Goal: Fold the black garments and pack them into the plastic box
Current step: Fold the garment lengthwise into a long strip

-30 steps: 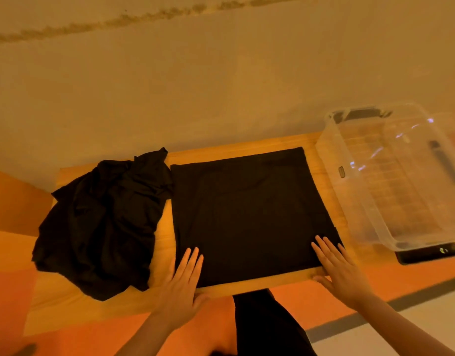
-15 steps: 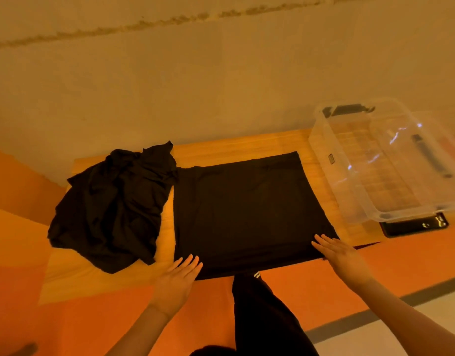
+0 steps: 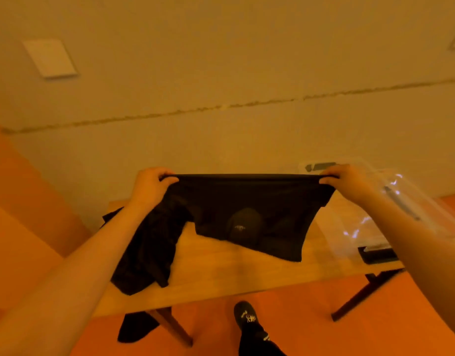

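The left hand [image 3: 150, 185] and right hand [image 3: 348, 182] each pinched a top corner of the black garment [image 3: 249, 214] with curled fingers, holding it stretched taut above the wooden counter [image 3: 221, 273], its lower edge hanging near the surface. A crumpled pile of black garments [image 3: 149, 253] lay on the counter's left side. The clear plastic box [image 3: 390, 209] sat at the right end.
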Action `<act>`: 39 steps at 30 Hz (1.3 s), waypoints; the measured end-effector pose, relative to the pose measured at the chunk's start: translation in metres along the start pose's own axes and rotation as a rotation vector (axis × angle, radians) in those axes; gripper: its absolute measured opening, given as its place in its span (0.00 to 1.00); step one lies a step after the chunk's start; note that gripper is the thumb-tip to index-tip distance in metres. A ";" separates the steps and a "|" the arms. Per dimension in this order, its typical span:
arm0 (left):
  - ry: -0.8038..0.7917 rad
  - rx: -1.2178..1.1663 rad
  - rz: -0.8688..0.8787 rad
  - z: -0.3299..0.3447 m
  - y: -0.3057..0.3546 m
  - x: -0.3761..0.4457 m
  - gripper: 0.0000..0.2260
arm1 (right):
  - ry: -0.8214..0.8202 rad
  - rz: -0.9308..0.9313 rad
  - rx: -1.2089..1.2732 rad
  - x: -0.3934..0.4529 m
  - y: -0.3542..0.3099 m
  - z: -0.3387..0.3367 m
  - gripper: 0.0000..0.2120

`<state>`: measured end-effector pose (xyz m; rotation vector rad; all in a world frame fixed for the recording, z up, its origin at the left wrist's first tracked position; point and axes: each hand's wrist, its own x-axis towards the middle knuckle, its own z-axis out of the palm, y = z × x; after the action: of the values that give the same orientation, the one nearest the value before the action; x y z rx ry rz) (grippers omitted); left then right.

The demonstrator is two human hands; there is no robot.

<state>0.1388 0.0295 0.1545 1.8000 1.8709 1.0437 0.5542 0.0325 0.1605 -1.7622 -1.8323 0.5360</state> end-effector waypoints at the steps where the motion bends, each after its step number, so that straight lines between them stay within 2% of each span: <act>1: 0.008 -0.029 -0.015 -0.005 0.005 0.001 0.07 | 0.024 -0.003 0.008 0.000 -0.007 -0.006 0.06; 7: 0.073 -0.142 -0.043 -0.031 0.023 -0.013 0.08 | 0.154 -0.037 0.105 -0.017 -0.028 -0.031 0.05; 13: -0.017 -0.143 -0.049 -0.041 0.025 -0.037 0.07 | 0.116 0.005 0.176 -0.038 -0.028 -0.048 0.08; 17: -0.224 -0.210 -0.132 -0.048 0.017 -0.045 0.07 | -0.006 0.116 0.274 -0.037 -0.013 -0.053 0.11; 20: -0.455 -0.214 -0.214 -0.051 0.004 -0.039 0.10 | -0.147 0.188 0.271 -0.028 -0.002 -0.055 0.08; 22: -0.552 -0.187 -0.260 -0.046 -0.003 -0.027 0.09 | -0.225 0.241 0.260 -0.012 0.007 -0.051 0.07; 28: -0.614 -0.023 -0.322 0.021 -0.042 0.038 0.05 | -0.406 0.350 0.097 0.082 0.036 0.016 0.08; 31: -0.659 0.069 -0.339 0.076 -0.074 0.078 0.05 | -0.512 0.364 -0.087 0.142 0.053 0.076 0.04; 34: -0.697 0.161 -0.359 0.131 -0.110 0.113 0.07 | -0.612 0.360 -0.366 0.186 0.067 0.128 0.07; 36: -0.718 0.219 -0.379 0.163 -0.132 0.133 0.06 | -0.620 0.414 -0.439 0.208 0.080 0.156 0.10; 38: -0.683 0.252 -0.384 0.188 -0.149 0.150 0.09 | -0.572 0.477 -0.441 0.229 0.101 0.177 0.11; 39: -0.645 0.250 -0.379 0.198 -0.155 0.158 0.06 | -0.543 0.494 -0.433 0.240 0.113 0.187 0.11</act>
<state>0.1437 0.2458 -0.0493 1.5492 1.8511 0.0732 0.5253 0.2938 -0.0302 -2.5943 -1.9559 0.9347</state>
